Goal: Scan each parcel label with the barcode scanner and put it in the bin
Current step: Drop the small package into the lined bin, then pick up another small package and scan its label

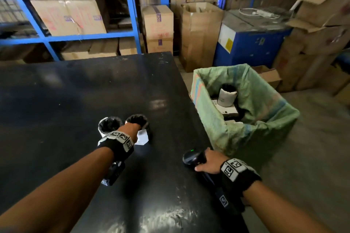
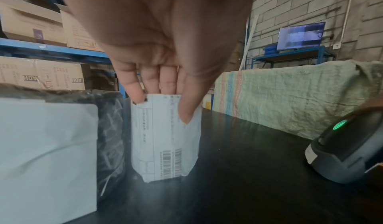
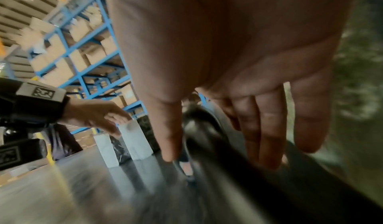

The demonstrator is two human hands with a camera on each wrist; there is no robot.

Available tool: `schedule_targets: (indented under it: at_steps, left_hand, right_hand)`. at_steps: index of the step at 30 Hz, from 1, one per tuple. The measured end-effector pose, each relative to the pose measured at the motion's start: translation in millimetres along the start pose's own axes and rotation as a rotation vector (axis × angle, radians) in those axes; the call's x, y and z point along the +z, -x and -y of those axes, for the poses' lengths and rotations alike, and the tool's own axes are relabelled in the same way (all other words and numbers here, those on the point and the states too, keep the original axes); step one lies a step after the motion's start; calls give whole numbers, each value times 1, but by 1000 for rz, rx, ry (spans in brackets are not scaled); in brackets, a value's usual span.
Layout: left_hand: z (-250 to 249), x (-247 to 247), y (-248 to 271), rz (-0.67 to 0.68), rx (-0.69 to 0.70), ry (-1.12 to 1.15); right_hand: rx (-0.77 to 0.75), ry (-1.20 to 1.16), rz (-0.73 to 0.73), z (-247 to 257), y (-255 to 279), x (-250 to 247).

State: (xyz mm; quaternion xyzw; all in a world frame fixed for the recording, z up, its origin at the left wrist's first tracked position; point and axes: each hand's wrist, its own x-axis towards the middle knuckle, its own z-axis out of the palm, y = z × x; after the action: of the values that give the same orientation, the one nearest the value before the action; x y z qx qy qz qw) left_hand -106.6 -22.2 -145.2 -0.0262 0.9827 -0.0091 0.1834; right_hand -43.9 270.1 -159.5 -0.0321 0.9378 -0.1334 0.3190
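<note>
Two black-wrapped parcels with white labels stand upright on the black table (image 1: 75, 100). My left hand (image 1: 135, 126) pinches the top of the right parcel (image 2: 165, 137), thumb on its label in front and fingers behind. The other parcel (image 2: 47, 154) stands just to its left, untouched. My right hand (image 1: 203, 159) grips the black barcode scanner (image 1: 193, 158) low at the table's right edge; its green light (image 2: 339, 124) glows. The right wrist view is blurred, with thumb and fingers on either side of the scanner (image 3: 199, 129). The bin (image 1: 265, 119), lined with a green sack, holds parcels (image 1: 226, 97).
The bin stands on the floor against the table's right edge. Blue shelving (image 1: 130, 15) with cardboard boxes runs behind the table. Stacked boxes (image 1: 200, 34) and a blue machine (image 1: 251, 43) stand at the back right. Concrete floor (image 1: 312, 147) lies to the right.
</note>
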Motion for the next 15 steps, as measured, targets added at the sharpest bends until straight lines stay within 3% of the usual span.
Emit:
schedule_targets:
  at_steps: [5, 8, 11, 15]
  left_hand:
    - [-6, 0, 1, -63, 4, 85]
    - [-7, -7, 2, -73, 18, 343]
    - [-8, -26, 1, -30, -123, 567]
    - [-3, -46, -1, -63, -214, 1100]
  right_hand:
    - [59, -192, 82, -4, 1, 24]
    - [29, -355, 41, -4, 1, 26]
    - [23, -498, -40, 2, 7, 12]
    - [-50, -666, -243, 13, 14, -24]
